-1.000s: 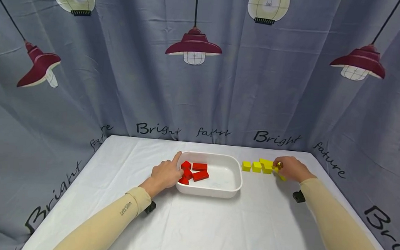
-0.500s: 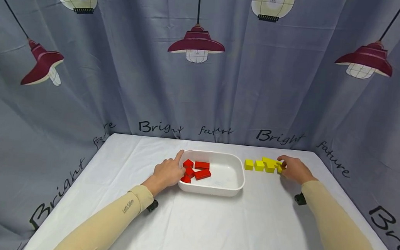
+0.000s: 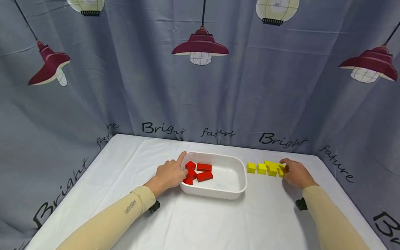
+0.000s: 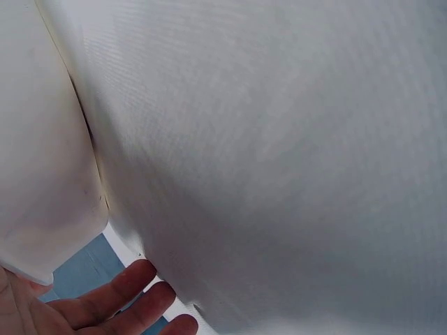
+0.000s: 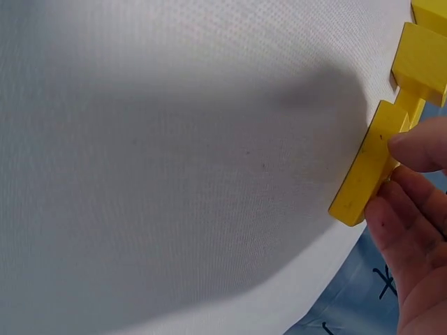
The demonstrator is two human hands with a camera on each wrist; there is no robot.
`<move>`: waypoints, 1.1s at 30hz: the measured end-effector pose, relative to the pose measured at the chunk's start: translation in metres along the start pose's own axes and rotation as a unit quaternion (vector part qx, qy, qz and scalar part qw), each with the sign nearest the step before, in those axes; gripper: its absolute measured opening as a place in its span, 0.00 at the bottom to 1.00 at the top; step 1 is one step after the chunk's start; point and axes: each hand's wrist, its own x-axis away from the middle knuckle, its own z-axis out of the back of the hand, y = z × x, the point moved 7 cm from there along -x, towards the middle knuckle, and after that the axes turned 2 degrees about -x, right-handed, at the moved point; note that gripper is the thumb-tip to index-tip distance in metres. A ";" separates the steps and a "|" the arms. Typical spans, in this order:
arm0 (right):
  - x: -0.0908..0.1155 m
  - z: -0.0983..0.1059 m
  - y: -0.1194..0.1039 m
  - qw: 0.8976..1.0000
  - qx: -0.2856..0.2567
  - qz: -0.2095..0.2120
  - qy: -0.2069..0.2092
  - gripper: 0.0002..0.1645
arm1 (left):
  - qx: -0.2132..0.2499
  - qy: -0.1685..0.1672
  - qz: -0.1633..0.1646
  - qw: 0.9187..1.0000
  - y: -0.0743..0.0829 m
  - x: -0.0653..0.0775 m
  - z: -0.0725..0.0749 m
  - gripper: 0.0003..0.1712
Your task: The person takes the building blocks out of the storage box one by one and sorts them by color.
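My left hand [image 3: 170, 173] holds the left end of a white plastic tray [image 3: 216, 193], thumb over the rim and index finger extended along the outside corner. In the left wrist view the other fingers [image 4: 126, 286] stretch loosely past the tray wall [image 4: 49, 153]. Red blocks [image 3: 204, 176] lie in the tray's left half. My right hand [image 3: 297, 174] is at the right end of a group of yellow blocks [image 3: 272, 171]. In the right wrist view its thumb and fingertips pinch a long yellow block [image 5: 367, 167] resting on the cloth; the fingers partly hide it.
A white cloth [image 3: 213, 230] covers the table. Right of the tray, two yellow cubes [image 3: 261, 168] stand slightly apart from the other yellow blocks. A grey-blue curtain [image 3: 137, 78] printed with lamps and lettering surrounds the table's back and sides.
The right hand has brought the slanted yellow block at the right end in against the others. Its fingers look less curled. The left hand stays at the tray; the head view has shifted slightly.
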 end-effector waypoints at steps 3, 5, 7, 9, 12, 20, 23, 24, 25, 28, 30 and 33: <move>-0.004 -0.001 -0.002 1.000 0.001 0.006 0.003 0.34 | -0.005 -0.001 -0.003 1.000 -0.004 0.000 0.001 0.43; -0.003 0.000 0.001 1.000 0.002 0.010 0.007 0.33 | -0.012 -0.001 -0.005 1.000 -0.001 0.000 0.000 0.43; -0.002 0.001 0.002 1.000 0.000 0.016 0.012 0.33 | -0.015 -0.001 -0.002 1.000 0.000 -0.001 0.000 0.43; -0.002 0.002 0.003 1.000 -0.003 0.019 0.014 0.32 | -0.015 -0.001 0.001 1.000 0.000 -0.001 0.000 0.43; -0.003 0.002 0.002 1.000 -0.008 0.019 0.014 0.32 | -0.011 -0.002 0.004 1.000 -0.001 -0.002 0.000 0.43; -0.004 0.002 -0.001 1.000 -0.007 0.022 0.009 0.30 | -0.012 0.000 0.001 1.000 -0.001 -0.001 0.000 0.42; -0.004 0.002 -0.002 1.000 -0.003 0.022 0.012 0.30 | -0.012 0.001 0.003 1.000 -0.001 -0.001 0.000 0.42; -0.004 0.002 -0.002 1.000 -0.002 0.022 0.013 0.29 | -0.011 0.000 0.003 1.000 -0.001 -0.001 0.000 0.42; -0.003 0.002 -0.002 1.000 0.000 0.024 0.015 0.29 | -0.010 0.000 0.004 1.000 -0.002 -0.001 0.000 0.42; -0.002 0.002 -0.004 0.999 0.004 0.027 0.017 0.29 | -0.008 -0.002 0.004 1.000 -0.002 -0.001 0.000 0.42; 0.000 0.002 -0.005 0.999 0.005 0.030 0.014 0.30 | -0.007 -0.003 0.003 1.000 -0.001 -0.002 0.000 0.42; 0.002 0.003 -0.006 0.999 0.006 0.032 0.009 0.30 | -0.007 -0.004 0.005 1.000 -0.002 -0.003 0.000 0.42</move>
